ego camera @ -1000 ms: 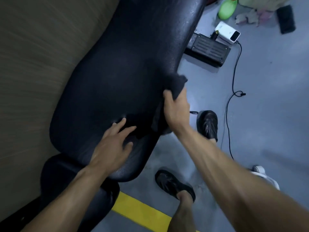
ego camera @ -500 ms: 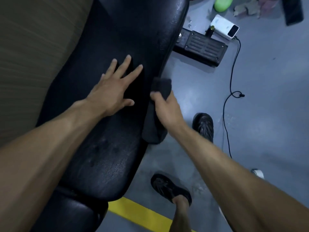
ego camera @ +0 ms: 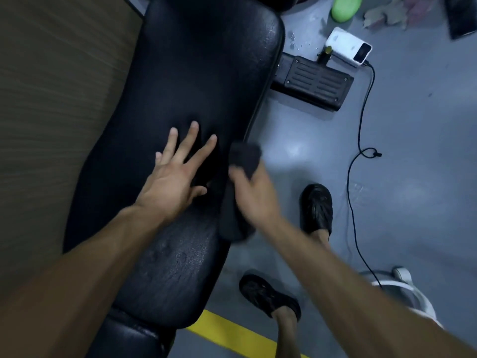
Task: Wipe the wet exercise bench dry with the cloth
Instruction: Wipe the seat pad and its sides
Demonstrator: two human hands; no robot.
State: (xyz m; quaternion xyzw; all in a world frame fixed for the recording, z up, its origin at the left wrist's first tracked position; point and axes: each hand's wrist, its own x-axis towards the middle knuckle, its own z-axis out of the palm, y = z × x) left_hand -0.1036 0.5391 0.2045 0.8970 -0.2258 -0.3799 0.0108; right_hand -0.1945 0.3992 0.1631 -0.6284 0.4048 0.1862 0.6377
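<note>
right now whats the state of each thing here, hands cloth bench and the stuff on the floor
left hand: flat on the bench, fingers straight and spread
right hand: grips the cloth at the bench's right edge
cloth: dark, bunched, hanging over the edge
bench: black pad, near end glistens
white device: on the floor, cable plugged in
cable: slack, one loop

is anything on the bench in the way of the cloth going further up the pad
Only the person's own left hand, lying flat with fingers spread on the bench just left of the cloth. The right hand grips the cloth at the bench's right edge. Nothing else visible lies on the pad above it.
</note>
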